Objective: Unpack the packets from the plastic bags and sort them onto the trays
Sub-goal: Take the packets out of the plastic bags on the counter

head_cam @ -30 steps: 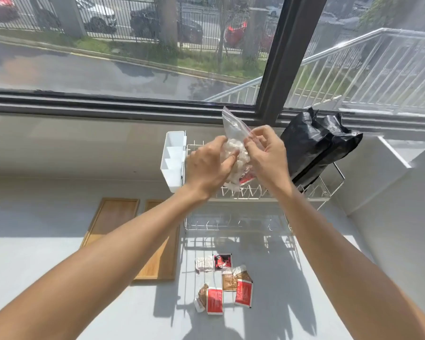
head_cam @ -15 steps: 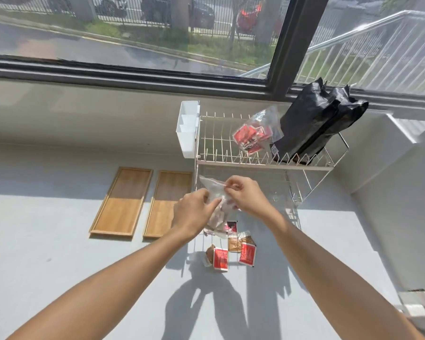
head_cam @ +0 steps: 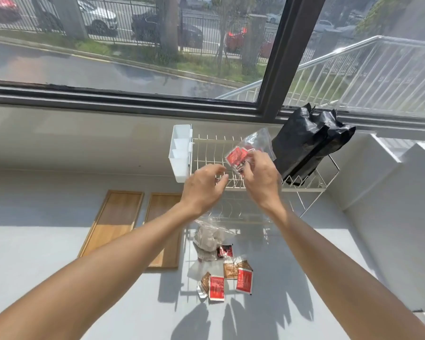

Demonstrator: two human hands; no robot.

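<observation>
A clear plastic bag of red packets stands on the upper shelf of the white wire rack. My right hand has its fingers closed on the bag's lower edge. My left hand hovers just to the left of it, fingers apart, holding nothing. A second clear bag with pale packets lies on the counter below the rack. Several loose red and brown packets lie in front of it. Two wooden trays lie side by side to the left.
Two black bags lean on the rack's right end. A white plastic caddy hangs on the rack's left side. A window runs along the back, and a white stepped wall closes the right side.
Both hands lowered the pale-packet bag onto the counter and let it go. They then rose to the rack, where my right hand took hold of the red-packet bag.
</observation>
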